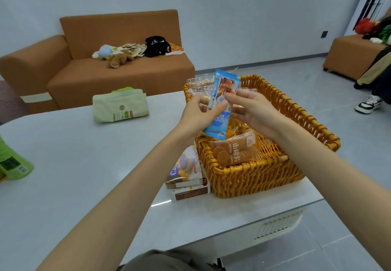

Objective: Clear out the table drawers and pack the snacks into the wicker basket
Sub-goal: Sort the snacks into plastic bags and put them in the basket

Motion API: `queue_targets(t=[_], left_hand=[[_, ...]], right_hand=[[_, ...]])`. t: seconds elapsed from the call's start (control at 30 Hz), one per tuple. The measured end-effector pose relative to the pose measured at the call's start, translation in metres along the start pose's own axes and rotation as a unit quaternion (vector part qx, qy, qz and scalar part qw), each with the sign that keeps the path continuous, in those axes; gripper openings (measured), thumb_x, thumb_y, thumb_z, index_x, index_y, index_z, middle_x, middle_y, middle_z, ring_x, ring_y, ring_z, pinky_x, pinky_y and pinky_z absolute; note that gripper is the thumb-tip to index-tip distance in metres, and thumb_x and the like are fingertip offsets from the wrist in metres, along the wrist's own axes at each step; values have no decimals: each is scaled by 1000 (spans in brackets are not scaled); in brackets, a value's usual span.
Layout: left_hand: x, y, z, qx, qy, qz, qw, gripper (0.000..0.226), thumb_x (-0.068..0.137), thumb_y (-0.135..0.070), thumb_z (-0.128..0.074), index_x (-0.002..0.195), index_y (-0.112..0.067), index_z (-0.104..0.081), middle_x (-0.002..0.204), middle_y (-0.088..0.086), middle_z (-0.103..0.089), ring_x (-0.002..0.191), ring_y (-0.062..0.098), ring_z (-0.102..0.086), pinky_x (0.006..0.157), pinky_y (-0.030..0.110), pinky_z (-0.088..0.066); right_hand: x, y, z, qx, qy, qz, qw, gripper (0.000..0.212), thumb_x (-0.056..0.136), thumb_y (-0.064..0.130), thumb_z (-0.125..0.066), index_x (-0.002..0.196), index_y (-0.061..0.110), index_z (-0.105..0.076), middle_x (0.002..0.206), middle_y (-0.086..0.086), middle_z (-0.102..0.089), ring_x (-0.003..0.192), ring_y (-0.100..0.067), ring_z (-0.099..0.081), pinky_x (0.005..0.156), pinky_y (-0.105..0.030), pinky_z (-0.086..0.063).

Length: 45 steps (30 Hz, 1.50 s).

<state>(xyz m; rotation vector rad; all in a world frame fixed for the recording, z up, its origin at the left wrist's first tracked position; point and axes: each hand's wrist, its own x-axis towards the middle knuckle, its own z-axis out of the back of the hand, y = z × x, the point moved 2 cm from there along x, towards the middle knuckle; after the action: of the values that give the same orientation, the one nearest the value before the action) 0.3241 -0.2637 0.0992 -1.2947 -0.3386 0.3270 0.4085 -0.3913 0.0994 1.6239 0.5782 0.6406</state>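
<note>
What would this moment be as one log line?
left hand, right hand: holding blue sachet | over wicker basket | biscuit pack already inside

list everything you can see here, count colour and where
wicker basket: one, golden, right end of table
blue sachet: one, blue-white, held above basket
biscuit pack: one, brown, basket's near end
clear wrappers: several, see-through, basket's far end
boxes: two, white-brown, stacked left of basket
pale green pack: one, table's far side
bright green pack: one, table's left edge
table: one, white, foreground
sofa: one, brown, behind table
plush toys: two, blue and brown, on sofa
black bag: one, on sofa
left hand: one, pinching sachet's left side
right hand: one, pinching sachet's right side
</note>
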Motion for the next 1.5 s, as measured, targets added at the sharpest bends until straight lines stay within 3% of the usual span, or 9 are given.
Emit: queue_targets(t=[0.17, 0.27, 0.37, 0.53, 0.73, 0.97, 1.17, 1.33, 1.5], left_hand=[[-2, 9, 12, 118, -49, -16, 992, 35, 91, -45, -58, 118, -23, -53, 120, 4, -50, 109, 15, -52, 79, 24, -51], [-1, 24, 9, 185, -22, 29, 982, 50, 95, -39, -53, 141, -27, -36, 141, 10, -30, 127, 26, -38, 107, 39, -38], [-4, 38, 3, 164, -29, 28, 986, 55, 101, -26, -43, 150, -20, -21, 151, 9, -20, 134, 22, -32, 97, 16, -29], [-2, 55, 3, 117, -30, 26, 992, 56, 100, -27, -46, 151, -18, -24, 153, 6, -28, 137, 24, -36, 111, 42, -36], [5, 62, 6, 90, -36, 23, 995, 59, 98, -27, -51, 151, -19, -26, 151, 3, -35, 134, 24, -40, 107, 45, -42], [7, 66, 4, 93, -45, 22, 994, 59, 99, -25, -50, 151, -19, -24, 153, 3, -31, 137, 25, -36, 109, 45, -39], [2, 59, 7, 91, -39, 26, 995, 59, 99, -26, -50, 152, -18, -23, 155, 3, -29, 139, 26, -34, 110, 42, -37], [-12, 52, 22, 99, -30, 28, 994, 52, 102, -27, -43, 150, -17, -26, 154, 2, -32, 139, 23, -35, 110, 39, -37], [-30, 58, 58, 121, -70, 41, 989, 48, 101, -24, -45, 147, -19, -33, 151, 4, -37, 134, 23, -41, 105, 36, -38]], right_hand=[[2, 11, 11, -165, -16, 29, 986, 19, 94, 20, -56, 111, 17, -65, 106, -4, -70, 98, -18, -68, 80, -30, -56], [2, 14, 15, -391, 97, 0, 915, 18, 93, 22, -59, 109, 19, -68, 98, -3, -68, 88, -15, -68, 70, -25, -57], [3, 2, 14, -519, 182, -28, 835, 16, 93, 19, -60, 107, 17, -69, 83, 1, -68, 66, -2, -61, 54, -14, -46], [6, -29, 13, -606, 240, -51, 756, 16, 89, 22, -65, 103, 22, -73, 77, 9, -67, 59, 2, -52, 55, -12, -40], [6, -57, -2, -737, 233, 26, 634, 23, 83, 30, -73, 103, 20, -71, 81, 8, -59, 70, -13, -53, 64, -29, -52], [5, -55, 6, -674, 200, 18, 711, 19, 72, 28, -82, 77, 24, -65, 67, 18, -59, 63, 0, -57, 64, -23, -52], [3, -60, 10, -615, 220, -41, 756, 12, 79, 18, -76, 91, 19, -78, 79, 8, -74, 66, -4, -69, 63, -19, -56], [-10, -38, 2, -587, 124, 12, 800, 10, 85, 19, -71, 93, 17, -75, 80, 8, -70, 69, -2, -65, 66, -18, -56], [-14, -25, -21, -617, 121, 18, 777, 15, 85, 16, -71, 99, 18, -76, 91, 8, -70, 74, 4, -55, 74, -13, -48]])
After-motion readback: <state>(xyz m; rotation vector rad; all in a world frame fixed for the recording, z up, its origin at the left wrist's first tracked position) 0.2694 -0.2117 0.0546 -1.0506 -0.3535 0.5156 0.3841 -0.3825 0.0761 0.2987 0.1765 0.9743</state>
